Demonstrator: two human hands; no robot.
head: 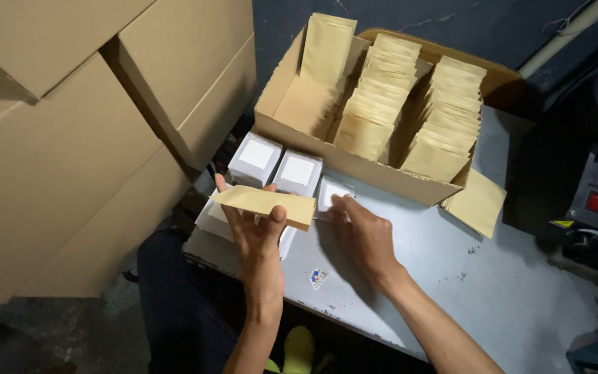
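At the near edge of the grey counter [465, 277], the left hand [257, 239] is closed around a flat kraft-paper pouch [264, 205], thumb on top, holding it level above a stack of small white boxes [212, 221]. The right hand [365, 235] lies palm down, fingers loosely spread, fingertips touching another white box [332, 194]; it grips nothing. Two more white boxes [277, 161] stand just behind. Judging by this, the work is barely begun: the open cardboard carton [354, 163] beyond holds packed rows of upright pouches [410, 104], and one pouch [477, 202] lies loose beside it.
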